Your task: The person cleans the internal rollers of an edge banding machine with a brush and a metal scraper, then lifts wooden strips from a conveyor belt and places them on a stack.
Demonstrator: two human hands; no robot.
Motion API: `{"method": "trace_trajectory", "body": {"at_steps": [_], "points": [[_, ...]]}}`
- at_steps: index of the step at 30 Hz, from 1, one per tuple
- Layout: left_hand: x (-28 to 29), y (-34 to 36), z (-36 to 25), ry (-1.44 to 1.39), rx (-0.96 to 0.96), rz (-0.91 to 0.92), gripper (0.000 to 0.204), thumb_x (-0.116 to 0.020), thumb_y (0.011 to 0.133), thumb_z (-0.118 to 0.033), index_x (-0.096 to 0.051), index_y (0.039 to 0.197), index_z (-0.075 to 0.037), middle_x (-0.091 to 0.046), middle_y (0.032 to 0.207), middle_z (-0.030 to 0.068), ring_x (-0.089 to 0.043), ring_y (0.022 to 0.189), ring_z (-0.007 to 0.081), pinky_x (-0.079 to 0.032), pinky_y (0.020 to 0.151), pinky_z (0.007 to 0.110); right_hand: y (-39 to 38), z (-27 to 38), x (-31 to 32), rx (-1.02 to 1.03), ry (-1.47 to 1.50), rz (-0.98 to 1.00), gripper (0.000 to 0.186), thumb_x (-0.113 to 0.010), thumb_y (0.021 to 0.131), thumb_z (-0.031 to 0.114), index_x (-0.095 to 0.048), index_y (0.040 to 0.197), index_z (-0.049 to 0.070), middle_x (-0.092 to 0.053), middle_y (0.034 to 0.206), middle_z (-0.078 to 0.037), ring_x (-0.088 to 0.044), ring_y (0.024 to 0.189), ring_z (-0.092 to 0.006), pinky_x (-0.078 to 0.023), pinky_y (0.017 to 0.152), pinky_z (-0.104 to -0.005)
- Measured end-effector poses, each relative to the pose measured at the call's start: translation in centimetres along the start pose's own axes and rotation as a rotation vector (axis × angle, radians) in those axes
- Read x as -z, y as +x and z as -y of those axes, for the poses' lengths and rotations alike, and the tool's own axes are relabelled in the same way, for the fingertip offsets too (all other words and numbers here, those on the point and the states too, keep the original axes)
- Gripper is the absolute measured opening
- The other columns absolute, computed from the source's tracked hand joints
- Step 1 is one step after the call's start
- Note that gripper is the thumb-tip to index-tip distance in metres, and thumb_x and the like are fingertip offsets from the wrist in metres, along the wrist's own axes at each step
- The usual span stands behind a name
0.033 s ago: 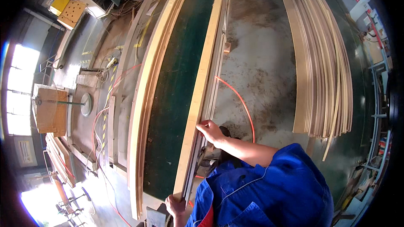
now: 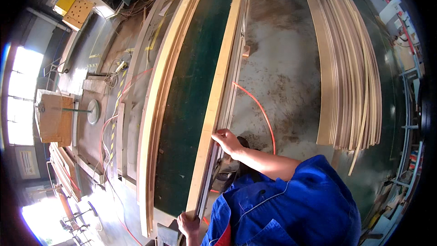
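A long pale wooden strip lies along the right edge of a dark green table surface, running from near me to the far end. At its near end, my left hand is closed on the strip, fingers over the end and part of the thumb hidden. Farther up, my right hand grips the strip's right edge between curled fingers and thumb. Metal rails run close beside the strip on its right.
Stacked wooden strips lie along the table's left side. A large bundle of thin strips rests at the right. An orange hose curves over the floor beside the table. A round-based stand stands at the left.
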State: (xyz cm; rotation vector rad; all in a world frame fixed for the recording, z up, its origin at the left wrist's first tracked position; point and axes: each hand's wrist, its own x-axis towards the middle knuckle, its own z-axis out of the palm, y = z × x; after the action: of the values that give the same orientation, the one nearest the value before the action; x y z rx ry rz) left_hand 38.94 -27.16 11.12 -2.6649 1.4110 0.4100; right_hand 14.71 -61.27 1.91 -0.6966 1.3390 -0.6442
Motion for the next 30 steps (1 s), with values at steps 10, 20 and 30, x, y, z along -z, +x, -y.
{"method": "trace_trajectory", "body": {"at_steps": [10,20,30], "points": [[2.8,-3.6,1.5,-0.172,0.113,-0.1,0.055,-0.083,0.07,-0.035,-0.061,0.11,-0.004,-0.062,0.096,0.0174,-0.061,0.093,0.0363,-0.05,0.082,0.046,0.5,3.1,-1.1,0.229,0.162,0.245,0.047,-0.068,0.091,0.039,-0.059,0.118,0.002,-0.067,0.103,-0.007,-0.066,0.083,-0.0161,-0.056,0.07,-0.0327],[-5.3,-5.1,6.6,-0.733,0.498,-0.216,0.065,-0.082,0.076,-0.026,-0.054,0.132,-0.006,-0.065,0.123,0.0161,-0.063,0.114,0.0279,-0.049,0.097,0.037,4.7,8.1,-0.8,0.328,-1.086,0.175,0.047,-0.063,0.092,0.049,-0.062,0.079,0.004,-0.056,0.058,-0.002,-0.054,0.046,-0.0109,-0.042,0.041,-0.0256],[-3.9,-6.6,4.3,-1.697,0.846,-0.441,0.03,-0.072,0.087,-0.01,-0.064,0.114,0.003,-0.07,0.097,0.0074,-0.065,0.084,0.0122,-0.054,0.077,0.028,5.4,6.6,-1.5,0.139,-0.426,-0.044,0.037,-0.067,0.089,0.047,-0.058,0.079,0.013,-0.062,0.069,-0.002,-0.061,0.056,-0.013,-0.046,0.045,-0.0253]]}}
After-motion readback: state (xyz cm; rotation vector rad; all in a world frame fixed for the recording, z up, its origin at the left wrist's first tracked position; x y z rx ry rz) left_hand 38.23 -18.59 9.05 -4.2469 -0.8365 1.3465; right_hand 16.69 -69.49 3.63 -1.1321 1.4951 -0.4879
